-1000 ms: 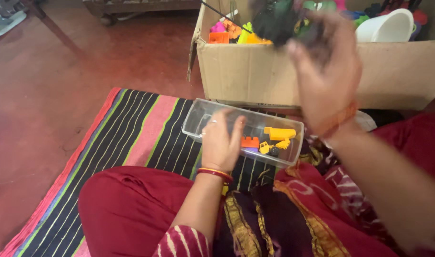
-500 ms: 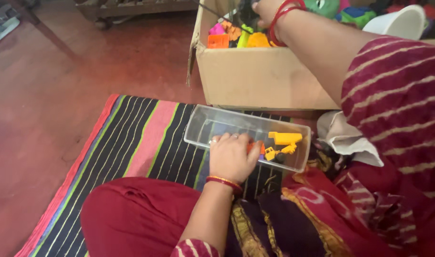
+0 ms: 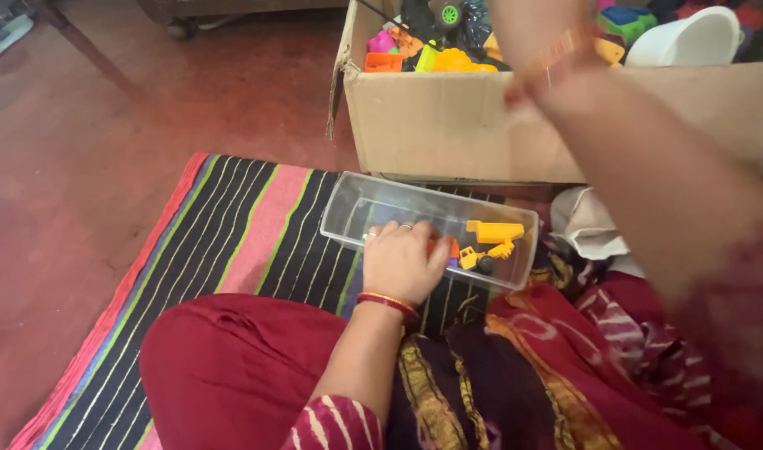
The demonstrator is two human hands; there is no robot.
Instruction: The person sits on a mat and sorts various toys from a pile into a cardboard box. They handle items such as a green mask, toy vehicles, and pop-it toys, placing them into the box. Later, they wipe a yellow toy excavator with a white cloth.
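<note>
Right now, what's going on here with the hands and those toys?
A person sits on a striped mat. The left hand rests on the near rim of a clear plastic container holding a yellow toy truck and an orange block. The right arm reaches up into a cardboard box full of colourful toys; that hand is blurred and cut off at the frame edge.

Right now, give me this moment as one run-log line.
left hand: resting on clear bin rim | right hand: up in cardboard box, hidden | bin: yellow truck, orange block | mat: striped
</note>
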